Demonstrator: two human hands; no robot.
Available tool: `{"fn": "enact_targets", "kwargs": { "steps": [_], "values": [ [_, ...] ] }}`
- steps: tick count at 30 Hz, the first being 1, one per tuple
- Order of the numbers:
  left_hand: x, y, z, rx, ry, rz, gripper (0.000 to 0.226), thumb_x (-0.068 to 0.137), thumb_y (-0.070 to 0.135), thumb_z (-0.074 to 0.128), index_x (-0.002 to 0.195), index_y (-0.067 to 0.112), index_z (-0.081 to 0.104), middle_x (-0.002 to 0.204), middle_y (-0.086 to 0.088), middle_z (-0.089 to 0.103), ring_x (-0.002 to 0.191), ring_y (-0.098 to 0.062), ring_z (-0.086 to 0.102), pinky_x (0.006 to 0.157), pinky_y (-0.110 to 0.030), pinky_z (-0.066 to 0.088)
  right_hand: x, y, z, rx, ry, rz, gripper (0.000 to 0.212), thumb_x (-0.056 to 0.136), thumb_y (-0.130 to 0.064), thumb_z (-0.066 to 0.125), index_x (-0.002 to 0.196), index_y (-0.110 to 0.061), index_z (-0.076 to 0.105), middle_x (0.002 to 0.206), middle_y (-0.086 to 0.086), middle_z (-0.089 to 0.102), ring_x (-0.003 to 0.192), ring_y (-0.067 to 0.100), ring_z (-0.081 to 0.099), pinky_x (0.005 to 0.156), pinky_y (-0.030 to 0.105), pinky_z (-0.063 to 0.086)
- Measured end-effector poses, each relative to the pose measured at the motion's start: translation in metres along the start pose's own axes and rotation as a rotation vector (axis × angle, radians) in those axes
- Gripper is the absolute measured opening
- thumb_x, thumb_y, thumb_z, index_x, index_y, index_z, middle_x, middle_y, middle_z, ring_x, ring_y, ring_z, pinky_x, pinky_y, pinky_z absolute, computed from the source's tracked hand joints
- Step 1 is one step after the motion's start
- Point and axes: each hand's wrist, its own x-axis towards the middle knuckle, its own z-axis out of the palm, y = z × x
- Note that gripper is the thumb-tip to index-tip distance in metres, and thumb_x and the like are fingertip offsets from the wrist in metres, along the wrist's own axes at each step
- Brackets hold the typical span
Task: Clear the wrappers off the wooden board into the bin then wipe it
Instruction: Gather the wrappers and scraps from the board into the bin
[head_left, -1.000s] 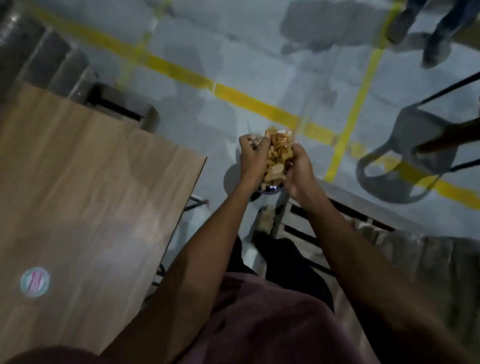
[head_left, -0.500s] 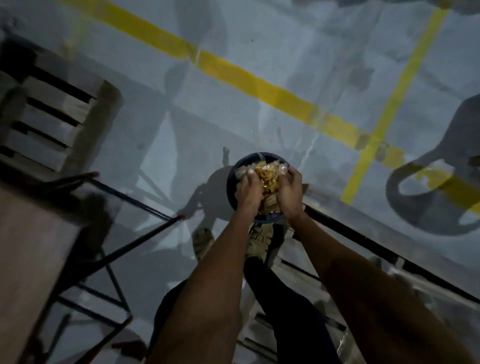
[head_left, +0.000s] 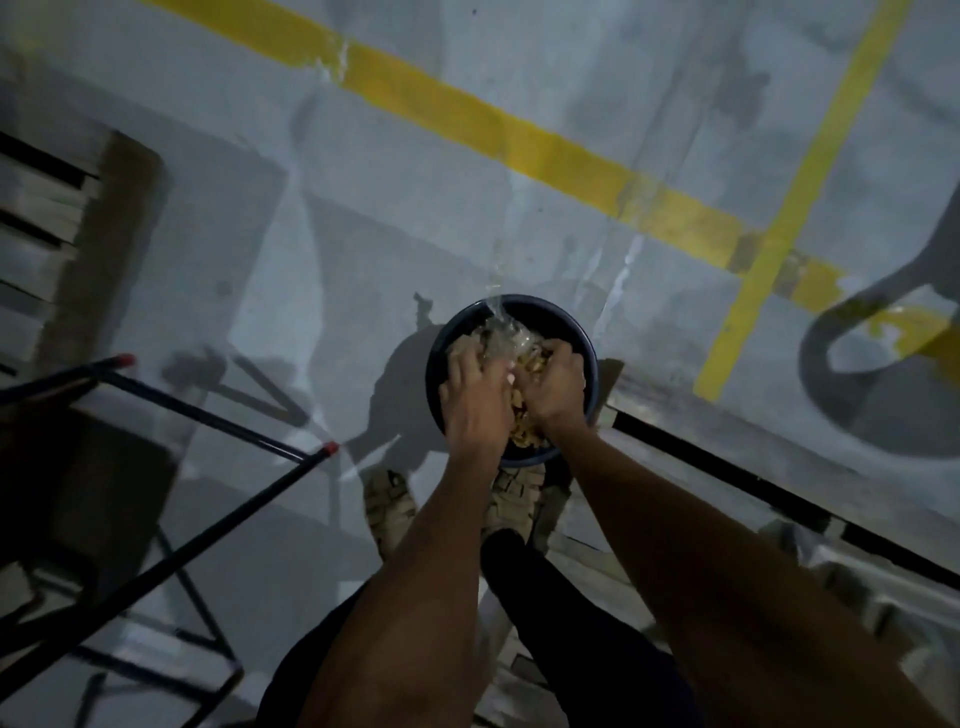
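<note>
Head view is showing me both arms reaching down over a round dark bin (head_left: 589, 358) that is standing on the grey floor (head_left: 363, 218). I am seeing the left hand (head_left: 475, 397) and the right hand (head_left: 553, 384) side by side above its mouth, fingers curling round a bunch of clear and yellowish wrappers (head_left: 519, 348) that is sitting between them, just over the bin's opening. A yellow floor line (head_left: 519, 140) is running beyond. Dark metal table legs (head_left: 208, 415) are showing at left, and tan shoes (head_left: 387, 506) below the bin.
</note>
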Motion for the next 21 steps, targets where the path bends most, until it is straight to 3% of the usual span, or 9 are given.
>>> {"fn": "enact_targets", "kwargs": {
  "steps": [3, 7, 9, 13, 15, 18, 21],
  "values": [
    [0.002, -0.010, 0.008, 0.047, -0.173, 0.029, 0.055, 0.103, 0.009, 0.052, 0.151, 0.033, 0.041, 0.160, -0.010, 0.030, 0.141, -0.033, 0.036, 0.109, -0.046, 0.043, 0.006, 0.005, 0.011, -0.011, 0.006, 0.059, 0.055, 0.088, -0.022, 0.079, 0.130, -0.010, 0.047, 0.130, 0.014, 0.051, 0.118, 0.030, 0.054, 0.092, 0.033, 0.043],
    [0.002, -0.031, 0.014, -0.025, -0.293, -0.016, 0.069, 0.098, 0.000, 0.049, 0.155, 0.035, 0.033, 0.161, -0.011, 0.028, 0.142, -0.036, 0.036, 0.109, -0.050, 0.044, 0.013, 0.015, 0.022, 0.034, 0.062, 0.143, 0.050, 0.087, -0.019, 0.080, 0.124, -0.007, 0.049, 0.117, 0.008, 0.057, 0.113, 0.024, 0.055, 0.088, 0.030, 0.040],
    [-0.001, -0.036, 0.008, -0.037, -0.296, 0.024, 0.076, 0.095, -0.003, 0.051, 0.157, 0.037, 0.030, 0.166, -0.010, 0.022, 0.147, -0.035, 0.032, 0.111, -0.050, 0.044, 0.006, 0.011, 0.022, 0.051, 0.080, 0.180, 0.043, 0.092, -0.019, 0.075, 0.125, -0.005, 0.052, 0.112, 0.007, 0.057, 0.109, 0.023, 0.055, 0.081, 0.025, 0.035],
    [-0.015, -0.032, -0.024, -0.045, -0.286, 0.017, 0.081, 0.096, -0.005, 0.051, 0.159, 0.040, 0.025, 0.170, -0.009, 0.011, 0.150, -0.034, 0.028, 0.111, -0.048, 0.044, -0.023, -0.004, 0.011, 0.064, 0.125, 0.193, 0.031, 0.101, -0.021, 0.061, 0.127, -0.005, 0.054, 0.113, 0.011, 0.060, 0.112, 0.030, 0.059, 0.080, 0.028, 0.037],
    [-0.030, -0.028, -0.050, -0.045, -0.289, 0.018, 0.078, 0.097, -0.002, 0.052, 0.159, 0.038, 0.024, 0.169, -0.010, 0.013, 0.147, -0.036, 0.033, 0.109, -0.050, 0.046, -0.047, -0.016, -0.004, 0.078, 0.172, 0.188, 0.028, 0.102, -0.019, 0.058, 0.126, -0.006, 0.054, 0.112, 0.015, 0.064, 0.107, 0.032, 0.064, 0.078, 0.029, 0.043],
    [-0.060, -0.020, -0.096, -0.095, -0.268, 0.026, 0.071, 0.097, 0.002, 0.052, 0.158, 0.029, 0.027, 0.166, -0.010, 0.022, 0.139, -0.039, 0.044, 0.104, -0.050, 0.048, -0.094, -0.042, -0.031, 0.146, 0.245, 0.212, 0.026, 0.103, -0.019, 0.055, 0.126, -0.007, 0.054, 0.105, 0.011, 0.063, 0.090, 0.022, 0.060, 0.069, 0.025, 0.047],
    [-0.101, -0.013, -0.151, -0.182, -0.259, 0.053, 0.060, 0.100, 0.006, 0.051, 0.155, 0.022, 0.035, 0.158, -0.012, 0.037, 0.132, -0.039, 0.051, 0.104, -0.049, 0.048, -0.152, -0.065, -0.052, 0.234, 0.266, 0.219, 0.030, 0.102, -0.022, 0.056, 0.128, -0.008, 0.056, 0.116, 0.016, 0.066, 0.097, 0.025, 0.060, 0.078, 0.035, 0.051]
  ]
}}
